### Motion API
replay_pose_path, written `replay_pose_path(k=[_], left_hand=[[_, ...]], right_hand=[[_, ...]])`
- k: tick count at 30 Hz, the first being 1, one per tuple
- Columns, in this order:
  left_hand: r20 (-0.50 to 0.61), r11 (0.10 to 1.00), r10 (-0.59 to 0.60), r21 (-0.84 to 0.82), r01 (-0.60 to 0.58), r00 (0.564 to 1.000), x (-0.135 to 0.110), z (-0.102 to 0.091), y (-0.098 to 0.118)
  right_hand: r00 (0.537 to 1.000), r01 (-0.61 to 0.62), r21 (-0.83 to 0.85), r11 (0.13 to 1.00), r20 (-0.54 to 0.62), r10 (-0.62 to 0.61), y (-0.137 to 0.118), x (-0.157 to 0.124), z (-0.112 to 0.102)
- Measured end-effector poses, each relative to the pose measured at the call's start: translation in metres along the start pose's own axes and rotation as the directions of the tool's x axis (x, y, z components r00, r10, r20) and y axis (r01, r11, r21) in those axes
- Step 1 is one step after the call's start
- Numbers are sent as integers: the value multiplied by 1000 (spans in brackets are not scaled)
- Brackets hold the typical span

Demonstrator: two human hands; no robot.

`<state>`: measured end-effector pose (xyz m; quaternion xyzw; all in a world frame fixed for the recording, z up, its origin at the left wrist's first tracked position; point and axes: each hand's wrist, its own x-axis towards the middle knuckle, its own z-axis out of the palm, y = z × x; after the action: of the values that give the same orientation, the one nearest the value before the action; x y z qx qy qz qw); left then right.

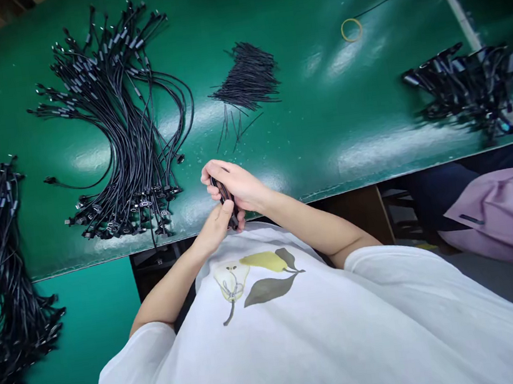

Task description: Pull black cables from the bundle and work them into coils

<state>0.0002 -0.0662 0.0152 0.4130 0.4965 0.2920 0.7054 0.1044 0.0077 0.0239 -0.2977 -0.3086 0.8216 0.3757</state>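
At the table's (pixel 327 151) near edge, a bunched cable (pixel 224 193) is held by both the left hand (pixel 215 226) and the right hand (pixel 242 185); its turns are best pinched snugly and kept parallel. Its long axis runs away from the shirt (pixel 285 339), far end tipped leftward; which way its plugs face cannot be made out. Strips (pixel 248 76) lie beyond.

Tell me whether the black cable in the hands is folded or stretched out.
Folded: the black cable shows as a compact bundle between the left hand and right hand, no long end visible.
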Motion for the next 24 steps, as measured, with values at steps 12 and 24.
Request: replay_pose_path(k=[12, 24], left_hand=[[99, 992, 12, -129, 1, 995, 0, -5, 5], [-20, 996, 90, 0, -90, 996, -3, -9, 2]], right_hand=[[998, -33, 70, 997, 53, 29, -17, 2, -9], [977, -124, 95, 988, 188, 104, -29, 7, -7]])
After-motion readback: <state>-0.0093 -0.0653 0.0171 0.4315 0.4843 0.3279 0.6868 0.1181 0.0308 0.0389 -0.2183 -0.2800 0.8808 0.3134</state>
